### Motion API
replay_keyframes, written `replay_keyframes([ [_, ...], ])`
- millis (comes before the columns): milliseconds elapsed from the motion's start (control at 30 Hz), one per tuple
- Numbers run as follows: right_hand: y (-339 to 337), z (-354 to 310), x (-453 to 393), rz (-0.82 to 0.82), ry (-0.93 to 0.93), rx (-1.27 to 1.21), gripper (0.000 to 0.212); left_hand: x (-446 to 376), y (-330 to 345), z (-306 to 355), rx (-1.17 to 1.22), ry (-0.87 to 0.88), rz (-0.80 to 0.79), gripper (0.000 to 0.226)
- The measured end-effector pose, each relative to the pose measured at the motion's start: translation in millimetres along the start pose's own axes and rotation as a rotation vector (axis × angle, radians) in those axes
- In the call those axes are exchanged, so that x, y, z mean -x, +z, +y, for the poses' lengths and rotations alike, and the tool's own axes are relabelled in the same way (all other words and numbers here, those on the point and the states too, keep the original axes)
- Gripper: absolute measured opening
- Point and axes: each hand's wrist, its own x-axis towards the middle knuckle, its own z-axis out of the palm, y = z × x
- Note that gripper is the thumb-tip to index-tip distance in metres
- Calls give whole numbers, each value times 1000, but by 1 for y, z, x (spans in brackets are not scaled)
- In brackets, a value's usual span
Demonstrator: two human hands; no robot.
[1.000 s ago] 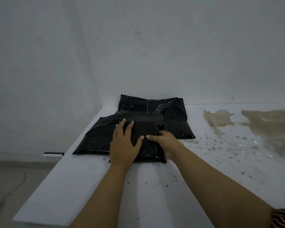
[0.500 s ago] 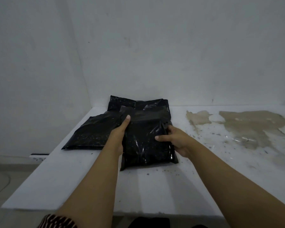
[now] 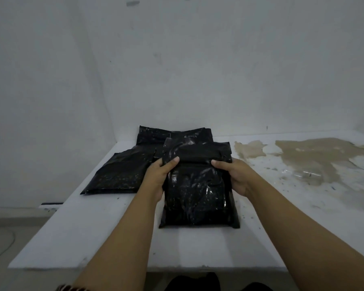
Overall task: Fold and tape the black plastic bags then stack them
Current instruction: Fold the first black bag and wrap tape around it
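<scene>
**Operator:** I have both hands on the front black bag [image 3: 198, 192]. My left hand [image 3: 159, 177] grips its left edge, thumb curled over the top face; my right hand [image 3: 232, 175] grips the right edge the same way. The folded flap [image 3: 200, 152] lies across the top, pinned under both thumbs.

**Observer:** Where does it sit on the worktop [image 3: 105, 223]?

**Operator:** Near the front edge, roughly midway along it. Its near end rests on the surface; the far end looks lifted in my grip, though the dim light makes that hard to confirm. Two more black bags lie behind: one [image 3: 118, 175] toward the left edge, another [image 3: 156, 135] against the back wall.

**Observer:** Which way does it run?

**Operator:** Its long axis runs front to back, with the folded end pointing away from me toward the wall and the sealed bottom toward me.

**Observer:** What worries you?

**Operator:** The plastic is glossy and slick. If either thumb eases off, I judge the flap springs open before any tape goes on. I see no tape in view, so freeing a hand to fetch it leaves one hand holding the fold. The stained patch [image 3: 315, 156] on the right side could also soil the bag if it slides that way.
</scene>
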Motion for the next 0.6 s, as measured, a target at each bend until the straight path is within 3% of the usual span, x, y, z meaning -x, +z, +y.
replay_keyframes([
  [133, -3, -4, -6, -24, -7, 50, 28, -11, -7, 5, 40, 27, -37, 20],
  [333, -2, -17, -7, -105, -6, 27, 27, -20, -1, 16, 35, 53, -37, 34],
  [500, 4, -28, -16, 29, -135, -59, 37, -27, 2, 21, 52, 113, -25, 28],
  [600, 4, -36, -22, 100, -237, -1, 31, -30, 0, 20, 51, 128, -23, 29],
])
